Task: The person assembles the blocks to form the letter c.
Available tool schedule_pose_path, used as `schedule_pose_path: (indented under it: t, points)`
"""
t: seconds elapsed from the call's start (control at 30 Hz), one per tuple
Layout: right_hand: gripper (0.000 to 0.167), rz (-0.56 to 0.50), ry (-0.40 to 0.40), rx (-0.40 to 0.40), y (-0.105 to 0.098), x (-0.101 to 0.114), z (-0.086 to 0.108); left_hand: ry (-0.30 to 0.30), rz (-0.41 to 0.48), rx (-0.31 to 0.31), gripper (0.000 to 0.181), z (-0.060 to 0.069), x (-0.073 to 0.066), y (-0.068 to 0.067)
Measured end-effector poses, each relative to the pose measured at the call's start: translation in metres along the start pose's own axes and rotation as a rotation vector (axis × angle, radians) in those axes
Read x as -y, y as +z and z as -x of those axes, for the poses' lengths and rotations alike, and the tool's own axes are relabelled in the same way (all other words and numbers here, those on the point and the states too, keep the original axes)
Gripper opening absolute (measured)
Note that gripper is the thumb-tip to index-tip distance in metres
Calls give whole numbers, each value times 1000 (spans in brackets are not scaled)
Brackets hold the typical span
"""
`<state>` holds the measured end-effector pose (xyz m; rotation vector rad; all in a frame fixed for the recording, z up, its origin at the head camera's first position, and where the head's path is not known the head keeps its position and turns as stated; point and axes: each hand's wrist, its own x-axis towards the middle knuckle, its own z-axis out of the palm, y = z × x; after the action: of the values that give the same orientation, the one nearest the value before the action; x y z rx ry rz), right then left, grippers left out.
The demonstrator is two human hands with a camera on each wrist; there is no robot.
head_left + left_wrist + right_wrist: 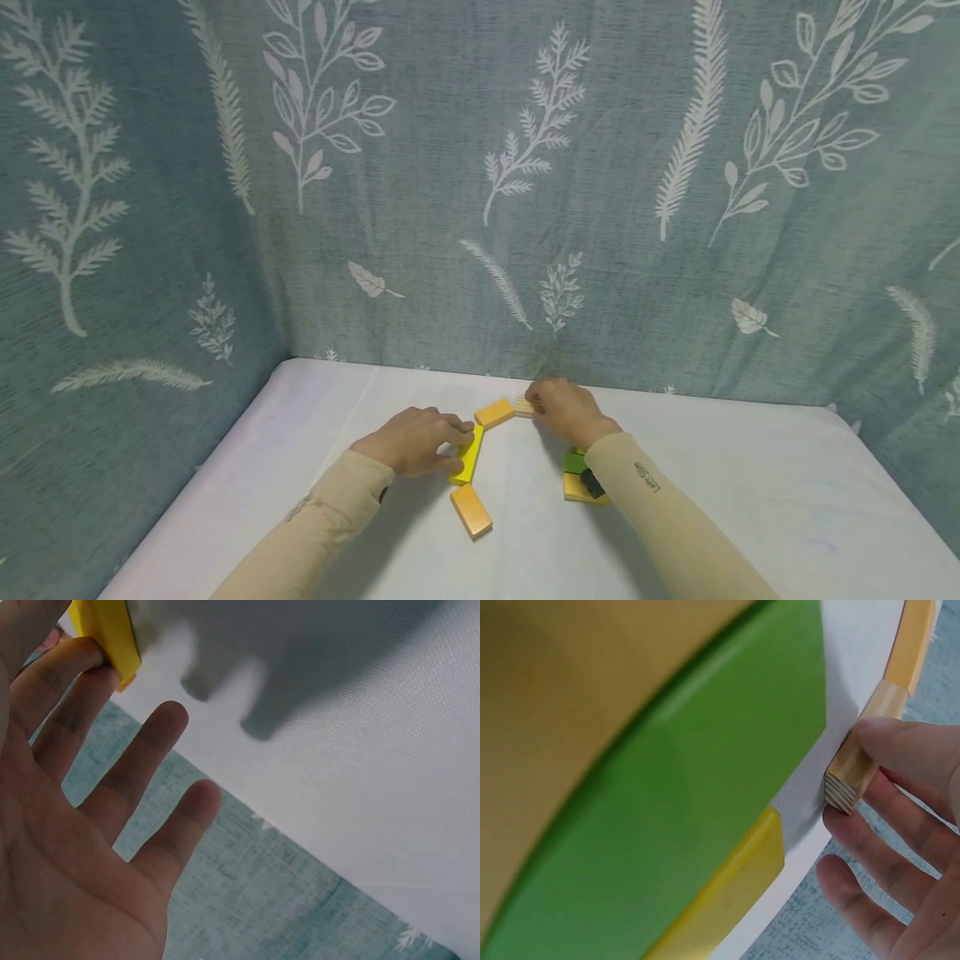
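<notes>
1. Left hand (416, 442): from my end, a narrow grip, thumb and fingers about the yellow block (468, 456), left of centre on the white table (690, 500). Left wrist view shows two fingertips against the block's edge, the other two fingers spread clear.
2. Right hand (566, 410): pinching the plain wooden block (849, 763), thumb on one side, fingers on the other. Block sits on the table at the far side, about mid-table.
3. Far orange block (494, 413): between the yellow and wooden ones, no hand on it. Looks to touch the wooden block; its other end meets the yellow block's far end.
4. Near orange block (471, 512): just beyond the yellow block's near end, slanting near and right, no hand on it. Can't tell if those two touch.
5. Done, as I read it: four blocks roughly end to end in a curve — a row bending from near left to far middle. Both held blocks look about in place, so I'd log this as alignment.
6. Left, my guess: the green block (575, 463) and the yellow-orange block (577, 490), under the right forearm, apart from the row — untouched by fingers. Forearm hides part; can't count that group or tell if it's stacked.
</notes>
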<state>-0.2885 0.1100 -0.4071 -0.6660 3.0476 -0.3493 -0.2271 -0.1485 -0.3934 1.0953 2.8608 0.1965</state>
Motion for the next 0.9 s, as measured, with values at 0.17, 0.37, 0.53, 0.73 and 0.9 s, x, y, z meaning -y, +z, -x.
schedule_pose_path:
  t: [0.17, 0.37, 0.53, 0.73, 0.9]
  points:
    - [28, 2, -1, -5, 2, -2, -1, 3, 5, -4, 11, 1, 0, 0]
    - [28, -7, -1, 4, 1, -2, -1, -15, 1, 9, 22, 1, -2, -1]
    - [29, 1, -10, 4, 1, -2, 0, -24, 5, 16, 26, 0, -2, -2]
    - [34, 7, -20, -20, -3, -1, 5, -24, 11, 11, 29, 0, -1, -1]
    - [36, -19, -28, -35, -9, -2, 9, -25, 5, 6, 33, 1, 0, 0]
